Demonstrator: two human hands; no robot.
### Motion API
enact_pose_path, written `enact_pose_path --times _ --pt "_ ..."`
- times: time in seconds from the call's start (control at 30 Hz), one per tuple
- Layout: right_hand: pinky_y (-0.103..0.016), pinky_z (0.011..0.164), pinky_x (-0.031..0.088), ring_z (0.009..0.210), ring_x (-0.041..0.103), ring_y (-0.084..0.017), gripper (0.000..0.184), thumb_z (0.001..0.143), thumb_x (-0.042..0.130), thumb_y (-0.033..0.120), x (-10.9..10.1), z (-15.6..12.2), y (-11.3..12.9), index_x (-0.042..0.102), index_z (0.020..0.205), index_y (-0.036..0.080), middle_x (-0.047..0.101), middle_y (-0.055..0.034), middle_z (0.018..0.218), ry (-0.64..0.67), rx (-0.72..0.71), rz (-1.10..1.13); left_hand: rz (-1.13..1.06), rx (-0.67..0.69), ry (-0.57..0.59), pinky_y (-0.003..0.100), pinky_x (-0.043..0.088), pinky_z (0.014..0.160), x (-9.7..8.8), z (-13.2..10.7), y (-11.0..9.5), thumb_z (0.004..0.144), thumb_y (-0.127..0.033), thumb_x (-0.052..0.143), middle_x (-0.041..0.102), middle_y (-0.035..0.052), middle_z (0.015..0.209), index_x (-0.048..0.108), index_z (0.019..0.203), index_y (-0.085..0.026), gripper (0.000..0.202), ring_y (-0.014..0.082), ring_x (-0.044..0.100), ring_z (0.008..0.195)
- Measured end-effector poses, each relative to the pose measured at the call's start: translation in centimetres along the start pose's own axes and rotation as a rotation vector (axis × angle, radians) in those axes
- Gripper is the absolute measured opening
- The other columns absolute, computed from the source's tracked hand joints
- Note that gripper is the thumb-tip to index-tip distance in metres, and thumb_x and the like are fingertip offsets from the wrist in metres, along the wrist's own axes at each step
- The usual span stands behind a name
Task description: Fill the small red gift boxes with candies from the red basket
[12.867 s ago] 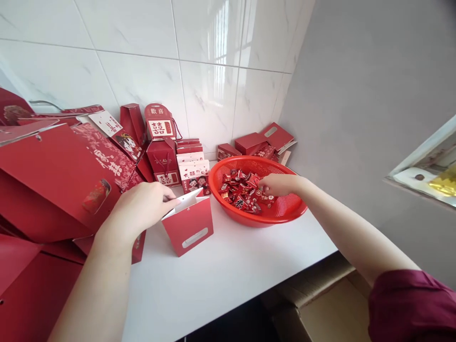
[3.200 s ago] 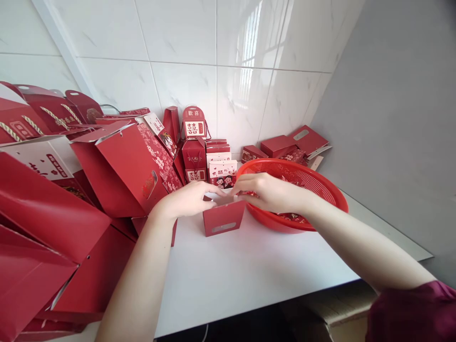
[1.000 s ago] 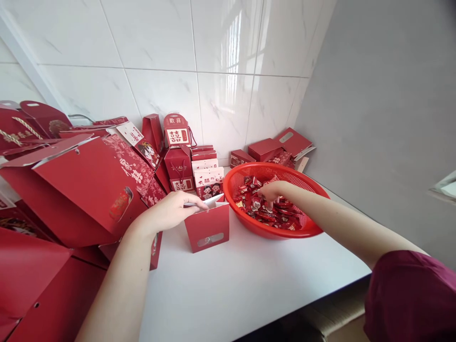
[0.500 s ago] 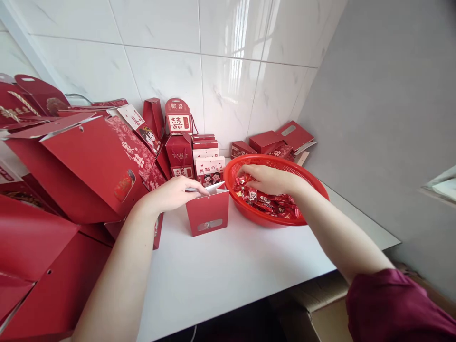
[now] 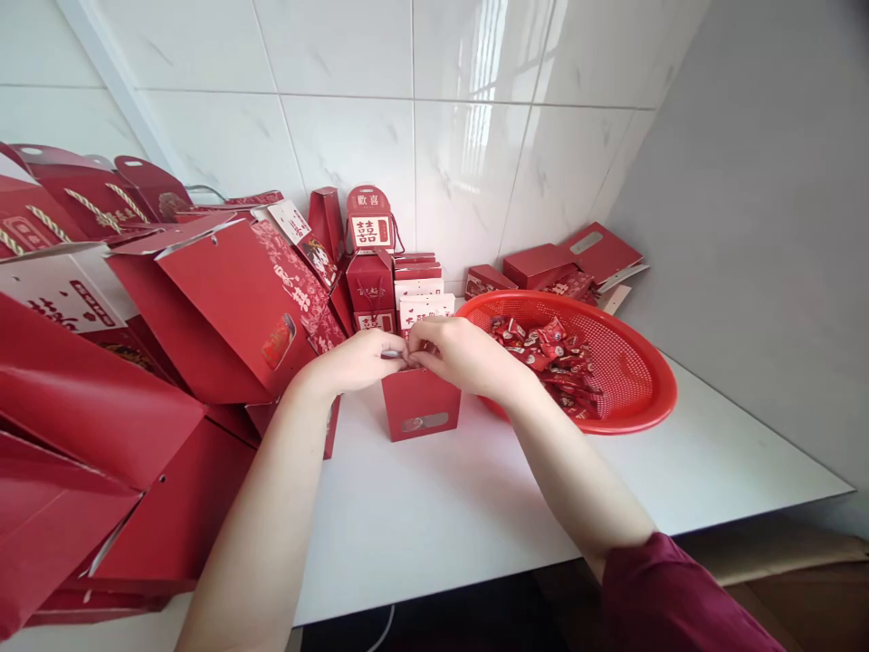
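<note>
A small red paper gift box (image 5: 424, 403) with an oval window stands upright on the table, its top under both hands. My left hand (image 5: 363, 359) is closed at its upper left rim, thumb and fingers pinched on the edge. Right beside it, my right hand (image 5: 462, 356) is closed over the mouth of the box, fingers curled down and touching the left fingertips. What those right fingers hold is hidden. To the right sits a red plastic basket (image 5: 635, 385) with a heap of red-wrapped candies (image 5: 553, 353).
Many red gift boxes (image 5: 217, 308) pile up on the left. Small decorated boxes (image 5: 370, 281) stand behind the hands against the tiled wall. More flat-lying boxes (image 5: 543, 265) rest behind the basket. The white table (image 5: 434, 525) ends at a front edge.
My right hand has left the candies in the basket and moved left to the box's mouth. My left hand stays at the box rim. The view has shifted slightly left.
</note>
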State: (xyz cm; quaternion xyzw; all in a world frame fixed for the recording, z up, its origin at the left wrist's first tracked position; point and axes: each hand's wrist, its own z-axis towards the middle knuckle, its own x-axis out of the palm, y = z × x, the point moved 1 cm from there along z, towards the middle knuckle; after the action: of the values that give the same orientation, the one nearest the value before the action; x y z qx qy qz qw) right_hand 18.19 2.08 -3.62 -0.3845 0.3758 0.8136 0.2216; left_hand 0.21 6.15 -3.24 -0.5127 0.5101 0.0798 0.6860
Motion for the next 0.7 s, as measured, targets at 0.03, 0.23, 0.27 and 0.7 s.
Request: enact_pose_path --times 0.03,0.23,0.27,0.7 --pt "-0.025 0.067 0.040 0.075 0.056 -0.014 0.012 0.085 0.053 0.010 0.0 -0.1 -0.2 0.061 0.081 0.020 0.065 -0.0010 0.084 0.021 -0.017 0.005 -0.010 0.021 0.018 0.030 0.050 0.084 0.0 0.0 0.0 0.079 -0.032 0.053 0.072 0.0011 0.089 0.072 0.084 -0.019 0.024 0.0211 0.065 0.091" --pt "-0.028 0.078 0.045 0.084 0.057 -0.014 0.012 0.088 0.053 0.013 -1.4 -0.7 -0.5 0.063 0.086 0.019 0.063 -0.0025 0.092 0.134 -0.124 0.061 -0.013 0.010 0.075 0.026 0.049 0.078 -0.2 -0.3 -0.8 0.082 -0.030 0.048 0.070 -0.0020 0.087 0.069 0.082 -0.021 0.023 0.0160 0.062 0.080" --pt "-0.029 0.078 0.045 0.085 0.057 -0.015 0.012 0.088 0.053 0.013 -1.5 -0.8 -0.4 0.063 0.088 0.019 0.063 -0.0027 0.094 0.146 -0.129 0.062 -0.012 0.000 0.073 0.025 0.048 0.077 -0.3 -0.4 -1.0 0.082 -0.030 0.048 0.070 -0.0026 0.087 0.069 0.083 -0.021 0.023 0.0151 0.061 0.078" --pt "-0.034 0.068 0.046 0.079 0.063 -0.023 0.024 0.092 0.048 0.034 -10.1 -1.2 -7.0 0.067 0.094 0.021 0.069 -0.0079 0.091 0.223 0.355 -0.420 0.047 -0.056 0.051 0.027 0.049 0.080 -0.6 -0.1 -0.7 0.083 -0.042 0.051 0.072 -0.0008 0.098 0.075 0.092 -0.025 0.030 0.0200 0.064 0.086"
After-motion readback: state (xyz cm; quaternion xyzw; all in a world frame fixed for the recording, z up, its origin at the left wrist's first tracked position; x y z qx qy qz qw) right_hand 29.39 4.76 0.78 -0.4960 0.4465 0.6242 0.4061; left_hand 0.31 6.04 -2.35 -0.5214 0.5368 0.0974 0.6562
